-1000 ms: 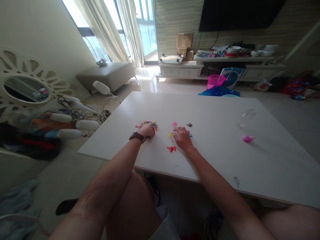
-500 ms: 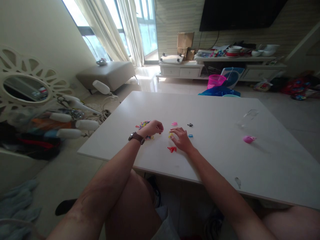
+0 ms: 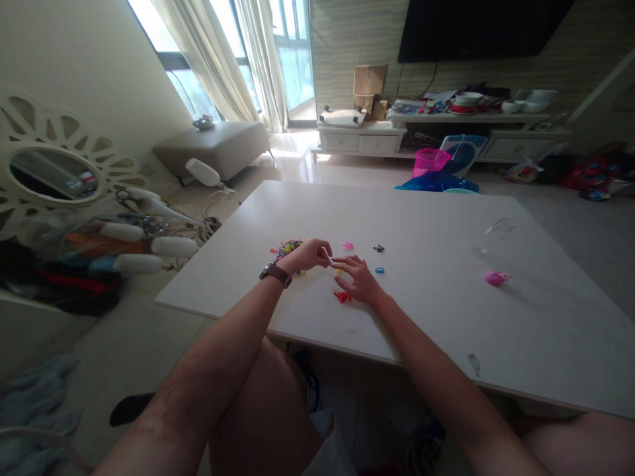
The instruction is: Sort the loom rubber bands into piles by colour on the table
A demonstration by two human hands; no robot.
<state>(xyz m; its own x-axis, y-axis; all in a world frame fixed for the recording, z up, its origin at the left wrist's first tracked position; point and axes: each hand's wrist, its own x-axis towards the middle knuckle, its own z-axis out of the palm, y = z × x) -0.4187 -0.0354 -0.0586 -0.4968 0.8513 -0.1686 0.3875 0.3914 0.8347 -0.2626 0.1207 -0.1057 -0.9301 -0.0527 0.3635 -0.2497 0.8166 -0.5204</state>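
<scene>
Since it quit the pile (image 3: pixel 288 248), the left hand (image 3: pixel 315 253) (curled) moved rightward.

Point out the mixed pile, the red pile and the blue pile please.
Mixed pile (image 3: pixel 287 250): head view, on its uncovered part beside the left wrist.
Red pile (image 3: pixel 342 297): head view, near its middle.
Blue pile (image 3: pixel 380 270): head view, on its middle.

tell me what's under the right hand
Under the right hand, small yellow pieces partly show between thumb and fingers; red pieces lie by the thumb. Anything beneath the rest of the hand is covered.
</scene>
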